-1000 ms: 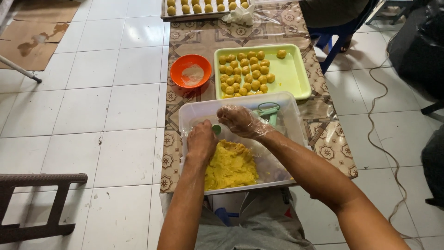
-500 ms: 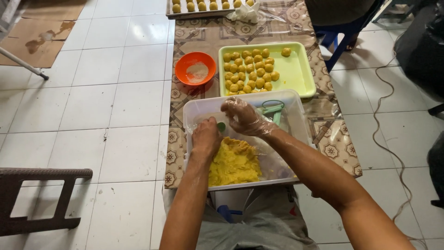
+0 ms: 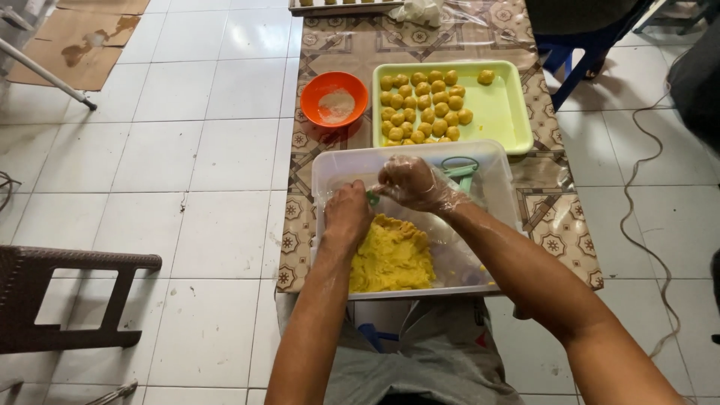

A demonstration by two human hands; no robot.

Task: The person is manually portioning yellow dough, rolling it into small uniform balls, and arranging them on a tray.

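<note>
Over the near end of the table, both hands meet above the clear tub. Left hand, bare, is curled around a small green tool; right hand, in a thin plastic glove, pinches at the same spot. Yellow dough lies near-left in the tub.

Risks: dough sticking to the loose glove; the tub sliding off the near edge under pressure.

No labels seen. Far: green tray of dough balls, orange bowl to its left.
</note>
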